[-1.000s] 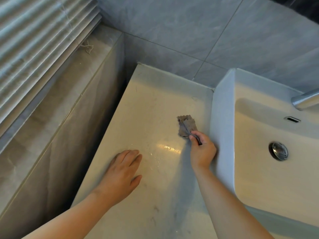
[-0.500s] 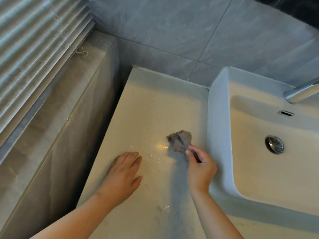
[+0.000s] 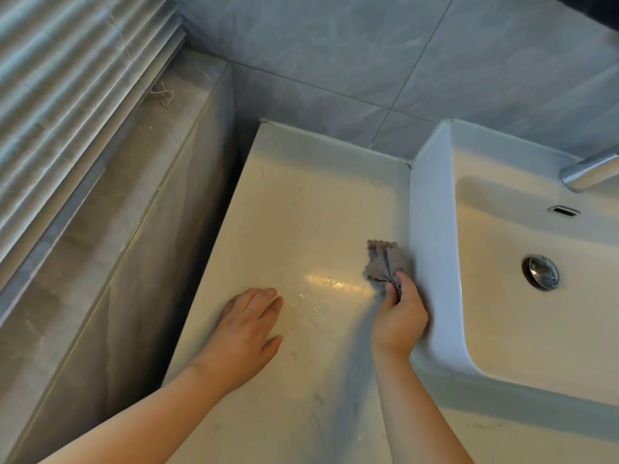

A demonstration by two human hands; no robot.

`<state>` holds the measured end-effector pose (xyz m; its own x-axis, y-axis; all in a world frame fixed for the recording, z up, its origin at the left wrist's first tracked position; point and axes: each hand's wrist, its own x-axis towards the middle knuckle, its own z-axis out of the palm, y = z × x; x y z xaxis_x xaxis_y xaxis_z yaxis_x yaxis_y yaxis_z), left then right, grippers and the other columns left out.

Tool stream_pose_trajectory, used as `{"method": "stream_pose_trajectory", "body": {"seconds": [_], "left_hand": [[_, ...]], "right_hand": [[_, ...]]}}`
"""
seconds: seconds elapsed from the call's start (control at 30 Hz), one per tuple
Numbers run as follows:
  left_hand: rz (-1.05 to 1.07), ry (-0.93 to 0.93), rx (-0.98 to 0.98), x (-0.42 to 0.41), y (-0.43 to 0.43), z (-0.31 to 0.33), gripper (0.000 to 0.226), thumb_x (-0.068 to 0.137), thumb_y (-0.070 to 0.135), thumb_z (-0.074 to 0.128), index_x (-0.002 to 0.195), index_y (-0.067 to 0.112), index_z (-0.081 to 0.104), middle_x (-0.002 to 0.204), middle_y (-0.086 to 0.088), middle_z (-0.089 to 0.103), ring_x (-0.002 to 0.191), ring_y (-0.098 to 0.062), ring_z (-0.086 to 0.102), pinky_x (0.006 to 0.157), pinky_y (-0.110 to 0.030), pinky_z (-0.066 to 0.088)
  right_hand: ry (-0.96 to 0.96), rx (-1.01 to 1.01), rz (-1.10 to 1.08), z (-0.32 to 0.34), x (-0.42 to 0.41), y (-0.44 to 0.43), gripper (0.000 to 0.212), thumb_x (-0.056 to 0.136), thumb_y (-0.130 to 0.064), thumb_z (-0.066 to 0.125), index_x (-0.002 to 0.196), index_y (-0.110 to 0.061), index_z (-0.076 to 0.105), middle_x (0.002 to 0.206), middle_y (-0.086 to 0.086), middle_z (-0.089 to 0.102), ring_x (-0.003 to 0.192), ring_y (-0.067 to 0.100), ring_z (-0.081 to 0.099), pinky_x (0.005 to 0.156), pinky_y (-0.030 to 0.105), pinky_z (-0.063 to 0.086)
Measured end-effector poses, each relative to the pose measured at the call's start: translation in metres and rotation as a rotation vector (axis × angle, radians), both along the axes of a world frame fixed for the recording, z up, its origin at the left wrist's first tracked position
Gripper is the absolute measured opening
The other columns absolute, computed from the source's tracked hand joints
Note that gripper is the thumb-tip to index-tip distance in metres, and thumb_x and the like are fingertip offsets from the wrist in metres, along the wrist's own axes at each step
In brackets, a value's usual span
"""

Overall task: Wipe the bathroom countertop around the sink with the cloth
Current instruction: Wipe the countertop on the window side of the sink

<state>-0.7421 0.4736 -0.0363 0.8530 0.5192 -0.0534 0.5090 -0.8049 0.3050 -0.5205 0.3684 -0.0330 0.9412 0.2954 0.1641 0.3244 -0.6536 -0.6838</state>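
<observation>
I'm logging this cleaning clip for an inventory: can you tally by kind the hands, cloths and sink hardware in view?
hands: 2 (left hand, right hand)
cloth: 1
sink: 1
faucet spout: 1
drain plug: 1
overflow slot: 1
Total: 7
</observation>
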Motion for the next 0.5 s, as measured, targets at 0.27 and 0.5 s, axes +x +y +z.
{"method": "stream_pose_trajectory", "body": {"seconds": [0.27, 0.5], "left_hand": [[-0.002, -0.005, -0.006, 0.0, 0.001, 0.0, 0.059, 0.084, 0.047, 0.039, 0.124, 0.01, 0.06, 0.128, -0.004, 0.054, 0.118, -0.019, 0.04, 0.096, -0.039, 0.045], [-0.021, -0.002, 0.001, -0.001, 0.002, 0.002, 0.06, 0.083, 0.048, 0.039, 0.124, 0.009, 0.06, 0.128, -0.005, 0.055, 0.118, -0.02, 0.04, 0.097, -0.04, 0.046]], "right_hand": [[0.049, 0.006, 0.014, 0.001, -0.009, -0.005, 0.027, 0.09, -0.008, 0.06, 0.116, -0.007, 0.066, 0.106, 0.007, 0.072, 0.097, 0.023, 0.066, 0.083, 0.02, 0.042], [0.12, 0.019, 0.209, -0.001, -0.058, -0.029, 0.024, 0.088, -0.014, 0.065, 0.111, -0.017, 0.068, 0.106, -0.008, 0.071, 0.095, 0.004, 0.065, 0.084, 0.017, 0.048]]}}
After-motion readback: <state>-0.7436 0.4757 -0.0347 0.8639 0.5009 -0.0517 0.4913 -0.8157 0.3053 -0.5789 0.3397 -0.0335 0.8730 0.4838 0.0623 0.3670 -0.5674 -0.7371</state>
